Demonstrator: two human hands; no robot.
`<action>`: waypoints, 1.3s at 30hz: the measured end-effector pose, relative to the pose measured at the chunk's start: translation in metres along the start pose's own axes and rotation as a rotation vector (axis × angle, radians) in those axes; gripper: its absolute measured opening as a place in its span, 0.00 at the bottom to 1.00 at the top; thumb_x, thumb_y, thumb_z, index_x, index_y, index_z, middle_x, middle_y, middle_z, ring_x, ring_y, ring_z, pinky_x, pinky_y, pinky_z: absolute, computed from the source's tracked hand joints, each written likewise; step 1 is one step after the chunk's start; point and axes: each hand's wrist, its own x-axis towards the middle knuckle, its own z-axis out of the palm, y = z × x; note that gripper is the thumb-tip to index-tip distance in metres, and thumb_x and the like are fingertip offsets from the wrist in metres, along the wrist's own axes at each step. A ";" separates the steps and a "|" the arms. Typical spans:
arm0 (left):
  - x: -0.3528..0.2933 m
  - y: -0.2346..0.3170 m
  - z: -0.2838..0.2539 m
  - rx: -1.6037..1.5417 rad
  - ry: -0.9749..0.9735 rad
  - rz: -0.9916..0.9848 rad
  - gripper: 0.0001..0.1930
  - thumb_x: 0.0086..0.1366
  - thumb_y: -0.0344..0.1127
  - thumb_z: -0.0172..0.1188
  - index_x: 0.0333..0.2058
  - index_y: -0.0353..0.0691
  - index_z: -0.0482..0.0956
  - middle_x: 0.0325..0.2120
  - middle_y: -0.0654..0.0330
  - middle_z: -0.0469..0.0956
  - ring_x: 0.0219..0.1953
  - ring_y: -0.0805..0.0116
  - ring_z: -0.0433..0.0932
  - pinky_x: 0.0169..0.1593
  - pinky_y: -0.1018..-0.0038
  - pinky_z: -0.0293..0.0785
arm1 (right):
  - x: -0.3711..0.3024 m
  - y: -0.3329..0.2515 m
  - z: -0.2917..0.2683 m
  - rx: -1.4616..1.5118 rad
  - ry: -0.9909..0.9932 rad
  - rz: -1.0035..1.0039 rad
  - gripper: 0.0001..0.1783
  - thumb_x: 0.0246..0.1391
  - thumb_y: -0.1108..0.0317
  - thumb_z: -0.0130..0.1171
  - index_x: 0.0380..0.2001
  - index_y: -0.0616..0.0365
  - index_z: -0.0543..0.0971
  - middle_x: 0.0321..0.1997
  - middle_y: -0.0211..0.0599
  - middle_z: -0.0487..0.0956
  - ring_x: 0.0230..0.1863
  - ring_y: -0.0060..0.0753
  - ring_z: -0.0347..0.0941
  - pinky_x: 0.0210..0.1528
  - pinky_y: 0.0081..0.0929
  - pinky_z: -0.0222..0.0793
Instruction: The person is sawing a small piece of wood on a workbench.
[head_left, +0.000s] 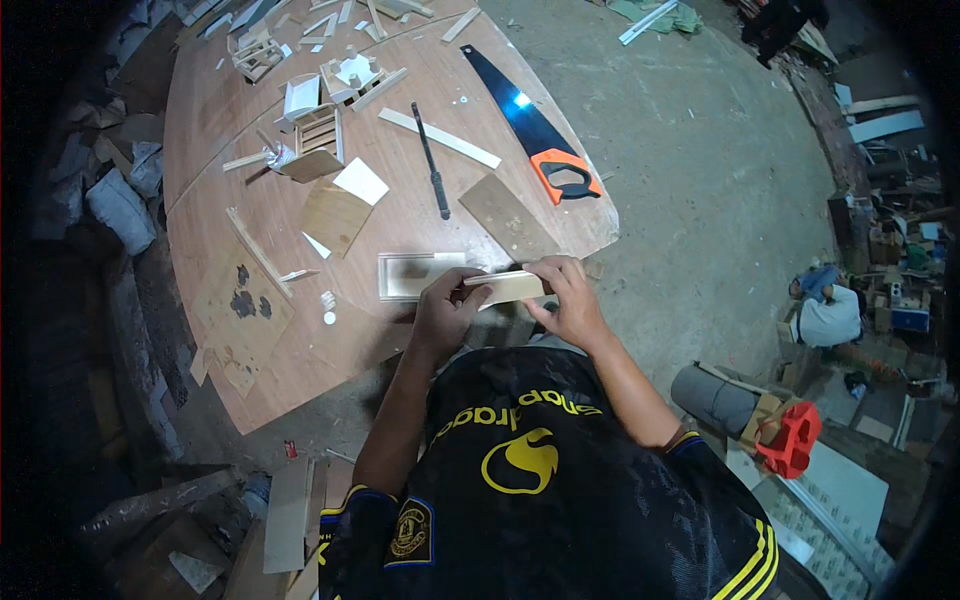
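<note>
Close to my body, at the table's near edge, my left hand [447,312] and my right hand [573,300] grip a small pale wooden piece [515,287] from its two ends. It has a straight edge strip along its far side. Fingers of both hands are closed round it and hide its ends. Just beyond my left hand lies a shallow rectangular wooden tray [382,278] with a pale inside. A brown flat board [510,217] rests on the table beyond my hands.
On the table [360,345] lie a handsaw [515,110] with an orange handle, a thin dark tool [430,160], a wooden strip [440,137] and small wooden assemblies [318,140]. A stained board [240,310] lies left. A person [830,315] is at the right; a grey roll [713,396] stands nearer.
</note>
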 end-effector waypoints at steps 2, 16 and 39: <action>0.006 0.006 0.032 -0.015 0.064 -0.090 0.10 0.65 0.35 0.60 0.41 0.35 0.76 0.33 0.62 0.78 0.35 0.76 0.74 0.40 0.78 0.71 | -0.008 0.021 -0.019 0.036 -0.050 0.051 0.32 0.37 0.69 0.72 0.50 0.54 0.73 0.49 0.44 0.71 0.51 0.49 0.68 0.51 0.37 0.68; -0.017 -0.031 0.154 0.105 0.170 -0.239 0.12 0.64 0.36 0.61 0.43 0.36 0.77 0.33 0.60 0.80 0.35 0.74 0.75 0.42 0.77 0.72 | -0.054 0.130 -0.075 0.080 -0.455 -0.127 0.26 0.39 0.67 0.67 0.47 0.47 0.76 0.41 0.37 0.75 0.44 0.46 0.70 0.44 0.38 0.68; 0.027 -0.082 -0.067 0.807 0.430 0.095 0.11 0.57 0.31 0.62 0.40 0.42 0.80 0.41 0.57 0.78 0.48 0.55 0.72 0.56 0.61 0.65 | 0.040 0.090 0.121 0.223 -0.187 0.056 0.11 0.44 0.76 0.61 0.35 0.59 0.78 0.40 0.42 0.78 0.46 0.49 0.73 0.48 0.40 0.70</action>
